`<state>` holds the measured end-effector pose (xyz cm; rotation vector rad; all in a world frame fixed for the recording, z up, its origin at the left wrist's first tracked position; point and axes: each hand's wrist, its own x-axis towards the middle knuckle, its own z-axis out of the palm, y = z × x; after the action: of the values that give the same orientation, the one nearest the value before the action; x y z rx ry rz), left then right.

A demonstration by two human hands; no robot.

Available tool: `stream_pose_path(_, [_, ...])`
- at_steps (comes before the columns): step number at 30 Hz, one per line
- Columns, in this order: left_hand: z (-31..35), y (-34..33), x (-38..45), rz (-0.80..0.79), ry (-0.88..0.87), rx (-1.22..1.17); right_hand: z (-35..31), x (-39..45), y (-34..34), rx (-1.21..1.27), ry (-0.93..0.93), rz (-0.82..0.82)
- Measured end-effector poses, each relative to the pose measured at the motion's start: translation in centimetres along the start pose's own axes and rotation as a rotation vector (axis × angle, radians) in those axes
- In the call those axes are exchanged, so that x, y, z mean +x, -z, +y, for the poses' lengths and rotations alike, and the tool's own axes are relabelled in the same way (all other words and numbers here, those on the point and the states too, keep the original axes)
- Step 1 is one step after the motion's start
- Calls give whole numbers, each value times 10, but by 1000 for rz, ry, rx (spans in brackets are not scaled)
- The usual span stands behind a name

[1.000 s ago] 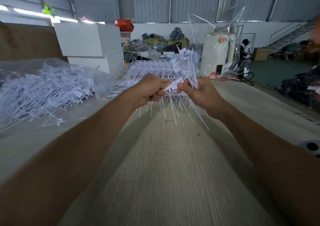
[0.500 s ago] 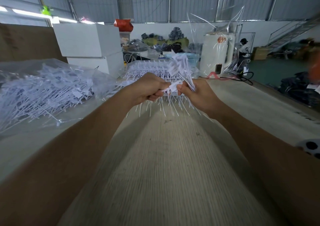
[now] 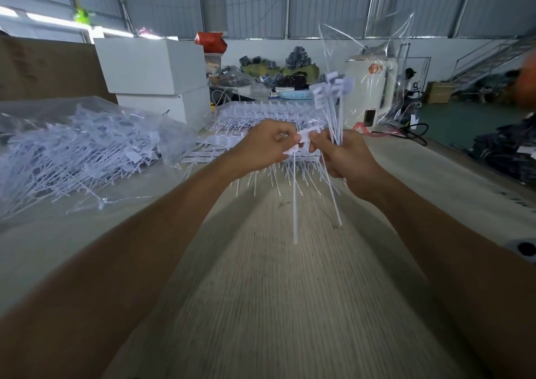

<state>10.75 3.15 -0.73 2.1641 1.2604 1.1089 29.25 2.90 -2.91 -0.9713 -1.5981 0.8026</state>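
One tie (image 3: 295, 198): hanging between the two hands, head pinched at the top, tail dropping straight toward 6 o'clock above the table (image 3: 275, 306); a second ago no single tail was standing out this way.
Left hand (image 3: 266, 143): curling its fingers and pinching the tie's head from 9 o'clock.
Right hand (image 3: 345, 158): gripping the bundle (image 3: 333, 108) in the fist while its fingertips are meeting the same head from 3 o'clock.
Hands: staying pressed together, knuckle to knuckle, and riding a little higher than before.
Bundle: now standing nearly upright, heads pointing to 12 o'clock; a second ago it was leaning toward 11 o'clock and sitting lower.
Rows (image 3: 261, 114): lying on the table at 12 o'clock behind the hands, seemingly untouched.
Bag (image 3: 72, 146): resting at 9 o'clock, full of loose ties, not shifting.
Meaning: the tie is probably coming free as a single piece, so the sorting is advancing by one.
Next, as a guess: the right hand is likely taking the tie into the bundle, which calls for loosening the fist slightly without letting the held ties slide out.
Risk: the long tail snagging on the rows or the bundle fanning apart.
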Motion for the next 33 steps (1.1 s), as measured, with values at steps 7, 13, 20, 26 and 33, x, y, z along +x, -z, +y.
stream_pose_path(7, [10, -1, -1, 28, 30, -209, 1, -1, -9, -14, 24, -78])
stream_pose_path(13, [11, 1, 2, 63, 38, -255, 5, -5, -10, -166, 104, -152])
stream_pose_path(20, [10, 5, 6, 159, 107, -375, 7, -1, -11, -244, 68, -112])
stream_pose_path(26, [14, 2, 4, 166, 57, -374, 7, -2, -14, -302, 18, -105])
stream_pose_path(33, [22, -6, 1, -20, 190, -430, -8, -1, -7, -137, 197, 209])
